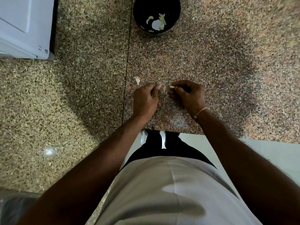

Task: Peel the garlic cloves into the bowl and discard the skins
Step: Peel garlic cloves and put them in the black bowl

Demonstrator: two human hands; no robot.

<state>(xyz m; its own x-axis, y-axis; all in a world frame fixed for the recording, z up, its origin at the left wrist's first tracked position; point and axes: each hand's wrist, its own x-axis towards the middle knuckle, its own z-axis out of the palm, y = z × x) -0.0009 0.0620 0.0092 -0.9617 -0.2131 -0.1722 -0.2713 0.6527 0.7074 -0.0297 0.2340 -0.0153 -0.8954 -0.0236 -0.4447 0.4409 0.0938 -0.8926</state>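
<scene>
The right hand (186, 93) pinches a pale garlic clove (172, 86) between thumb and forefinger, the other fingers curled in. The left hand (146, 98) has its fingertips drawn together at a thin strip of skin (164, 89) that hangs between the 2 hands; it seems to pinch that strip, though the contact is too small to be sure. Both hands hover low over the speckled granite counter (219, 65), close together.

The step in hand looks like stripping the last skin off this clove. To do it well, the right hand should hold the clove firmly near its root end while the left pulls the strip away along the clove's length, so it comes off whole and not in flakes.

1 loose clove (137, 80), seemingly unpeeled, lies on the counter just beyond the left hand. Well beyond, at the far edge, a dark bowl (138, 8) holds several peeled cloves (162, 20). A white appliance (24, 26) sits at the far left corner. No place for the skins is identifiable.
</scene>
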